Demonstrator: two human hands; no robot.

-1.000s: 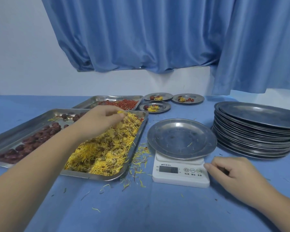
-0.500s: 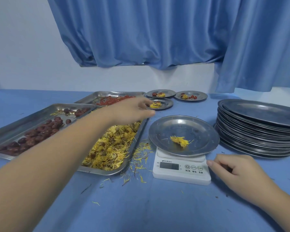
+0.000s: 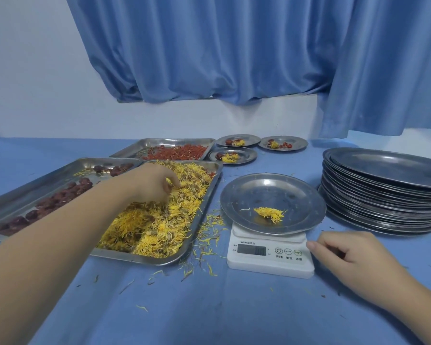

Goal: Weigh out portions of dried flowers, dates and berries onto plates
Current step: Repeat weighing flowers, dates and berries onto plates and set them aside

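A blue curtain [image 3: 234, 46] is hung behind the blue surface [image 3: 209, 307]. A stack of plates [image 3: 383, 195] is set at the right. Three trays are laid at the left: dates [image 3: 60, 197] far left, dried flowers [image 3: 159, 227] beside them, berries [image 3: 179, 151] behind. A plate [image 3: 271, 192] is seated on the white scale [image 3: 269, 257], with a small flower clump [image 3: 270, 214] lying in it. Three filled plates [image 3: 237, 155] are placed behind the scale.

The left hand [image 3: 152, 183] is lowered into the dried flowers, its fingers and thumb curled and pinching them. The right hand [image 3: 346, 255] is rested on the surface, loosely curled and holding nothing, its forefinger touching the scale's right edge.
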